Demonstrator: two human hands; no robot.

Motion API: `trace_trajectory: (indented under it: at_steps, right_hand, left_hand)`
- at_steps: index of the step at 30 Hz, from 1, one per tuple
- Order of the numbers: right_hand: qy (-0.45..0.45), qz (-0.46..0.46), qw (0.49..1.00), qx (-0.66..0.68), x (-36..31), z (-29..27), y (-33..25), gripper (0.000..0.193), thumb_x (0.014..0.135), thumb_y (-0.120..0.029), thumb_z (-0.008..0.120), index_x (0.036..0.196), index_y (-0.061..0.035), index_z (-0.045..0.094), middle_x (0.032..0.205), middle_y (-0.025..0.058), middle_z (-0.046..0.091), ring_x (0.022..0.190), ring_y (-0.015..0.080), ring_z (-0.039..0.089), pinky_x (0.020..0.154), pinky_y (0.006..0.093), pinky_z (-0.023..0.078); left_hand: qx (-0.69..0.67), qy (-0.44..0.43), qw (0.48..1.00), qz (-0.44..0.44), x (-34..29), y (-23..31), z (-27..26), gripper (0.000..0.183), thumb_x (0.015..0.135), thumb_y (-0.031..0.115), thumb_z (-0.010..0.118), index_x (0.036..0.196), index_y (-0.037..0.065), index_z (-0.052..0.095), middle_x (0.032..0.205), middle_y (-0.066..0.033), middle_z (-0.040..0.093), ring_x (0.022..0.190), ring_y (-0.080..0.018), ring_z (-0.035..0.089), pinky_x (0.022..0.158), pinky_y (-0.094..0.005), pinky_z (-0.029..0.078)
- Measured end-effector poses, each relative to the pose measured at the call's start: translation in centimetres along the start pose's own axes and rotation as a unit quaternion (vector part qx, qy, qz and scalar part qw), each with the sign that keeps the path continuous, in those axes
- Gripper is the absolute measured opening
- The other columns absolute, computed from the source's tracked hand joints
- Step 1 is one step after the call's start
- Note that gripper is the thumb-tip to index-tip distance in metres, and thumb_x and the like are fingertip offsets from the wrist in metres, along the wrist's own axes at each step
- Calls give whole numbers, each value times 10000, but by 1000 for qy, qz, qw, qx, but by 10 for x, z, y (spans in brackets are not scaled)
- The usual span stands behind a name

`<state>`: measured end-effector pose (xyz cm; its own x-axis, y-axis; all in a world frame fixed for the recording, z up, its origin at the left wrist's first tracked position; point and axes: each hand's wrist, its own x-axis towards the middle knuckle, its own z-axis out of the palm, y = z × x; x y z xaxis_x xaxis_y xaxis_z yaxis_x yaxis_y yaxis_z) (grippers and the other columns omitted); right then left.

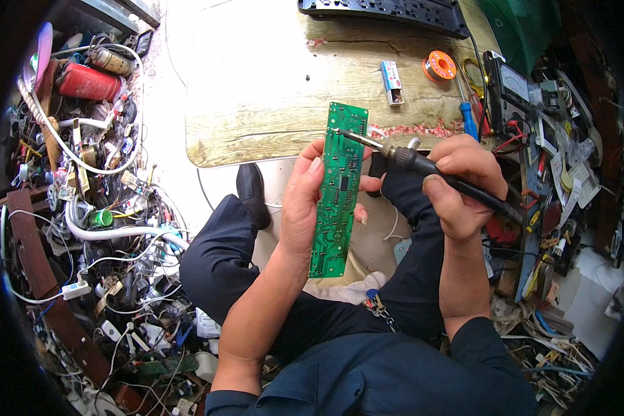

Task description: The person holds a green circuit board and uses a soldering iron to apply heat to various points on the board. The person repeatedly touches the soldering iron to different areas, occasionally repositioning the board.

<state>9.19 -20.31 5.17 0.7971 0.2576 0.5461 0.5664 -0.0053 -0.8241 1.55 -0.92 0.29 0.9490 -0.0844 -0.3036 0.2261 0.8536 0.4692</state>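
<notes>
A long, narrow green circuit board is held nearly upright over my lap. My left hand grips it, with the thumb side at its left edge and fingertips showing past its right edge. In my right hand is a soldering iron with a black handle. Its metal tip points left and meets, or nearly meets, the upper part of the board; I cannot tell whether they touch. Beyond the board, a small open box and an orange spool of solder wire rest on the wooden table.
The wooden table has its near edge just past the board. A black plastic panel lies at its far side. A blue-handled screwdriver and a multimeter are at the right. Cables and parts heap up on both sides; a red cylinder lies far left.
</notes>
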Motion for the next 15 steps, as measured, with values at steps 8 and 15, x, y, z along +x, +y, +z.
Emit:
trace_trajectory:
  at_steps: [8,15]
  right_hand:
    - [-8,19,1000,-1,-3,0,-2,257,695,23,762,926,20,649,818,151,681,716,217,661,675,317,533]
    - [4,40,999,1,-3,4,-4,236,713,32,759,919,27,643,823,160,688,724,205,667,679,309,537]
  left_hand:
    - [-8,-14,1000,-3,1,0,-1,483,1078,391,407,1449,81,391,1347,-191,559,1016,-318,702,610,-353,624]
    - [-5,-18,1000,3,-1,0,0,538,1078,441,399,1441,44,412,1323,-173,571,1039,-312,696,631,-345,630]
